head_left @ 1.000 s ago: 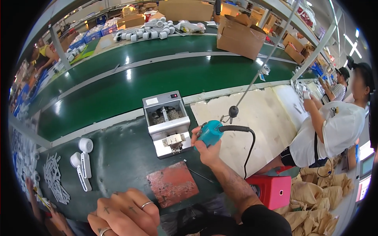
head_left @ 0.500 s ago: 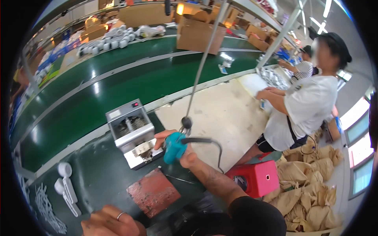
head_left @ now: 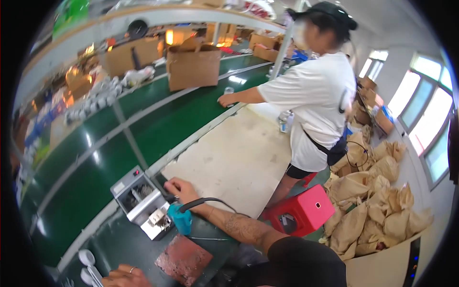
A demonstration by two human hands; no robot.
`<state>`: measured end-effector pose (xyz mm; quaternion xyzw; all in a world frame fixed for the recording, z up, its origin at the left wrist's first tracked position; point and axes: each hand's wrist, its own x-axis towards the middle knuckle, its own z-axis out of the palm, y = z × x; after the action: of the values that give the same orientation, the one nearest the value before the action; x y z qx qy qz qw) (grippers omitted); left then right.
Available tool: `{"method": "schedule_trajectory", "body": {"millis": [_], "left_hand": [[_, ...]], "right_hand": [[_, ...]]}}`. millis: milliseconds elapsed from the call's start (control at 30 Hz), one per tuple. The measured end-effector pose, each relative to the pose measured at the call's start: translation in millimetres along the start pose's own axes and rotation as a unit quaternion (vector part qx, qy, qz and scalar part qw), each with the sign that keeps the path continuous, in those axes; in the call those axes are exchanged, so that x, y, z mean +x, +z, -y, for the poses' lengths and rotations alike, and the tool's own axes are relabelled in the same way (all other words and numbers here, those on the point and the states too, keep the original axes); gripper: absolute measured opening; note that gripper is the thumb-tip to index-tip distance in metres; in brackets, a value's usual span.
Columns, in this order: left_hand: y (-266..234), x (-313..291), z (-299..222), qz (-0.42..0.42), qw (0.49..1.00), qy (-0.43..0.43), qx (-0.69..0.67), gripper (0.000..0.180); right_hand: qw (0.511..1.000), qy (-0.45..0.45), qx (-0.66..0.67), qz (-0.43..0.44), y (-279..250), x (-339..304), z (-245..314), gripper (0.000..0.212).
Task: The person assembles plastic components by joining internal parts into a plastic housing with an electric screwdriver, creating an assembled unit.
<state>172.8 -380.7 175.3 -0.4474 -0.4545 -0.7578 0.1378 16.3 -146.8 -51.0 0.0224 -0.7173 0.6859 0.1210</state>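
My right hand (head_left: 182,189) is beyond a teal electric screwdriver (head_left: 180,220), fingers loosely bent and nothing visible in them. The screwdriver hangs below it, its black cord crossing my wrist. Close by, a grey metal screw feeder (head_left: 138,196) holds loose screws in its tray. Low in the view, my left hand (head_left: 126,276), with a ring, lies beside white handle-shaped parts (head_left: 87,258); its fingertips are hidden. Between my arms a worn reddish square pad (head_left: 184,259) rests on the dark table, with a thin metal rod (head_left: 209,238) behind it.
Past the feeder runs a green conveyor belt (head_left: 177,112) carrying a cardboard box (head_left: 193,67). A co-worker (head_left: 318,95) in a white shirt reaches over it from the right, beside a pale board (head_left: 224,148). A red stool (head_left: 306,210) and brown sacks (head_left: 377,201) are to my right.
The view has swung right. My right hand has come away from the screwdriver, which now hangs lower beside it. My left hand is closer to the white parts. The co-worker's arm now stretches over the belt.
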Motion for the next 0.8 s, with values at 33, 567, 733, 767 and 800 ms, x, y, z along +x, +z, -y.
{"method": "schedule_trajectory", "body": {"millis": [33,567,733,767,800], "left_hand": [[8,-3,7,-0.049,0.997,0.052,0.034,0.034],[101,-29,-38,-0.011,0.898,-0.017,0.44,0.021],[121,-39,-62,-0.022,0.933,-0.141,0.33,0.026],[123,-34,-67,0.056,0.901,-0.026,0.429,0.027],[131,-35,-68,0.062,0.902,-0.02,0.427,0.027]], "right_hand": [[0.998,-0.018,-0.061,-0.021,-1,2,-12,0.03],[0.982,-0.104,-0.158,-0.027,-4,-19,11,0.031],[0.988,-0.109,-0.109,-0.019,-2,-23,11,0.033],[0.986,-0.117,-0.115,-0.028,-2,-23,12,0.033],[0.986,-0.114,-0.121,-0.027,-5,-24,12,0.033]]}}
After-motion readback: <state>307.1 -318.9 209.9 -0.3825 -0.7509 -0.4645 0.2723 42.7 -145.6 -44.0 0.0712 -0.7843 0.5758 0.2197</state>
